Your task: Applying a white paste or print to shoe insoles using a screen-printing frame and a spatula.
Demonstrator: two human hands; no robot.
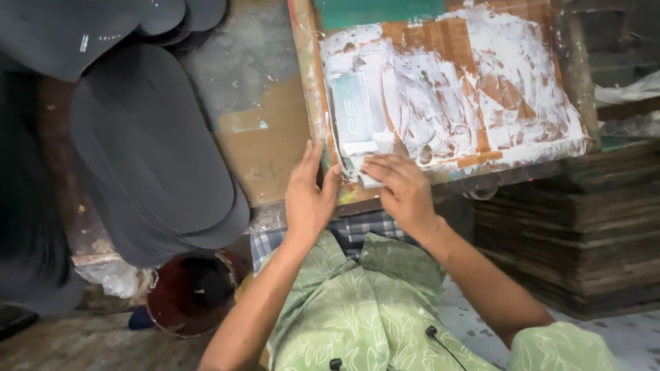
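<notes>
A wooden-framed printing screen (495, 41) smeared with white paint lies on the worktable. A narrow pale green stencil window (352, 103) shows at its left side. My left hand (309, 196) rests flat on the frame's near left edge, fingers together and pointing up. Over a white paint-covered squeegee (361, 154) at the screen's near edge lies my right hand (402, 189), its fingers curled on it.
Stacks of black foam sole shapes (151, 151) lie on the left, more at the top left (103, 27). A dark red bucket (189, 295) stands below them. Piled wooden boards (570, 233) sit at the right. The brown table surface (265, 137) shows between soles and screen.
</notes>
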